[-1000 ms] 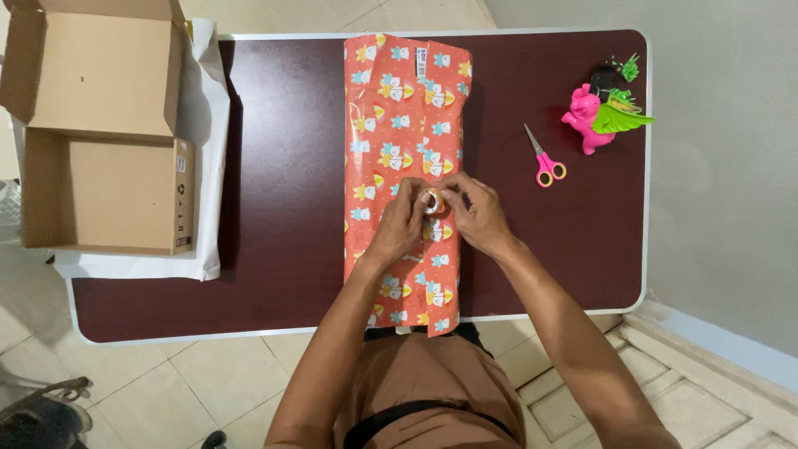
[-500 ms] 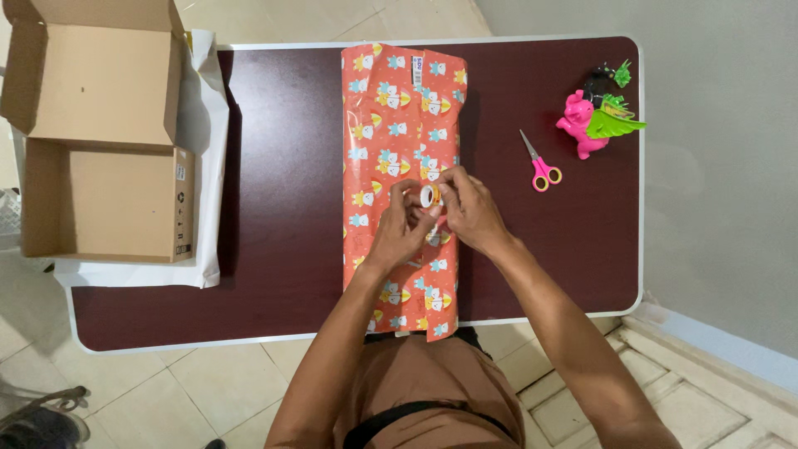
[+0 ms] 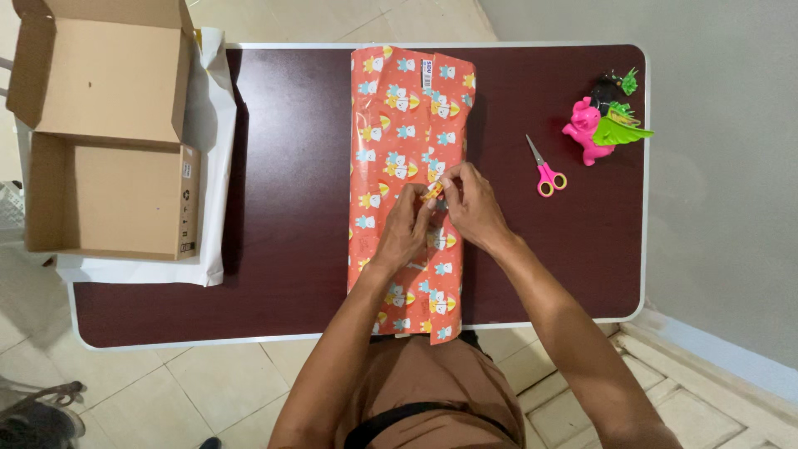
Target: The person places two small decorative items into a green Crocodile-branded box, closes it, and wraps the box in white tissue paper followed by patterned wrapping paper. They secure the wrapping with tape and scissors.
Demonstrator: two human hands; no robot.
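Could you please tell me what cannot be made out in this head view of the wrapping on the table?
- What lies under the orange wrapping paper: the paper covers it fully.
- The small roll of tape: mostly hidden by the left hand and right hand.
- The dark item behind the pink toy: too small to identify.
- The cardboard box: its lid's top is cut off by the frame's upper edge.

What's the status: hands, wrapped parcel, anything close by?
Left hand and right hand both pinch small tape roll over orange-wrapped parcel. Scissors lie apart, right.
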